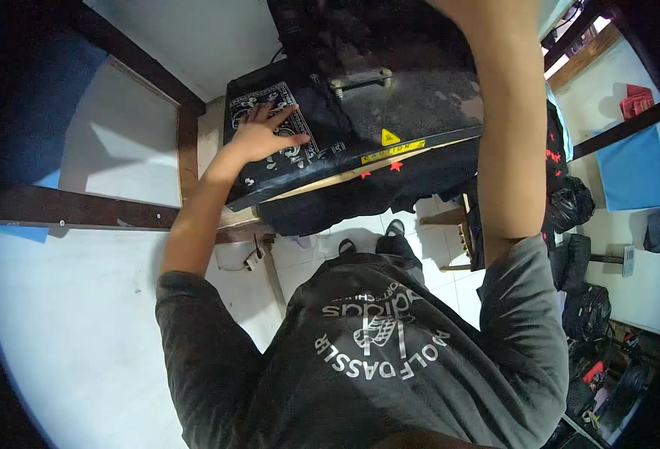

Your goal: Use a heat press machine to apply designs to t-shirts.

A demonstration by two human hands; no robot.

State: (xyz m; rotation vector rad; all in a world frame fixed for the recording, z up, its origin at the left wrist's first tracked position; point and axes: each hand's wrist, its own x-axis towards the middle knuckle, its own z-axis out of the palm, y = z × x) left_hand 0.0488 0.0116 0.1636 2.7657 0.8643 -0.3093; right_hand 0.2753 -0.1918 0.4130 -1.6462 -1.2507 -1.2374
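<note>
My left hand [262, 133] lies with its fingers spread on a black patterned fabric [288, 120] with a white print, on the left part of a dark heat press [414, 106]. The press has a metal bracket [362, 83] on its top and yellow caution labels [392, 151] along its front edge. Black fabric with red stars [341, 202] hangs out below that edge. My right forearm reaches up over the right side of the press; my right hand is cut off by the top edge of the picture, and whether it holds anything is hidden.
A wooden rack [464, 236] stands below the press at the right. Black bags [571, 205] and heaped items are further right. Dark beams [72, 207] frame the left side. A power strip [254, 259] with a cable hangs near the wall under the press.
</note>
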